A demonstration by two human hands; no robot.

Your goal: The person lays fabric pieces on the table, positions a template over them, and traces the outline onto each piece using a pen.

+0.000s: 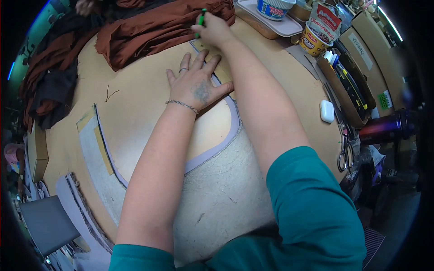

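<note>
My left hand [196,86] lies flat with its fingers spread, pressing on the upper part of a curved lavender piece [233,122] with a dark edge. That piece bends in a U shape over the tan table surface and a grey, scuffed board [221,194]. Farther up, my right hand [214,30] is closed around a green pen [201,19], held near the top end of the lavender edging. Just left of the right hand is bunched rust-brown fabric [149,34]. The pen's tip is hard to make out.
Scissors [346,151] and a white earbud case [327,111] lie at the right, beside a cardboard box of cutters [348,86]. Food cups [313,41] and a lidded tray [280,27] stand at the back right. Lavender strips [81,212] lie lower left. Another person's hand [86,7] shows at the top left.
</note>
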